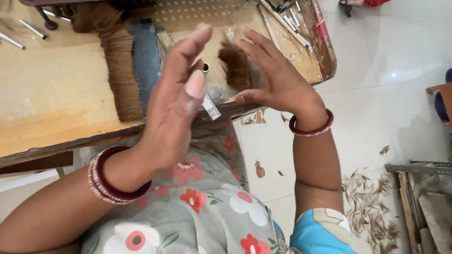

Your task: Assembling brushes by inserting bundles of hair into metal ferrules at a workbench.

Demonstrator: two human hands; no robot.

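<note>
Your grip is loose, left hand (173,95) and right hand (276,78) flat-palmed around the small metal tube (206,67) at twelve o'clock above the table (44,110), so it could slip and drop.

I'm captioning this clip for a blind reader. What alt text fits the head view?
Two open hands, left hand and right hand, face each other over a wooden workbench, with a small metal tube and a tuft of brown bristles between them. A long brown brush lies on the bench.
</note>
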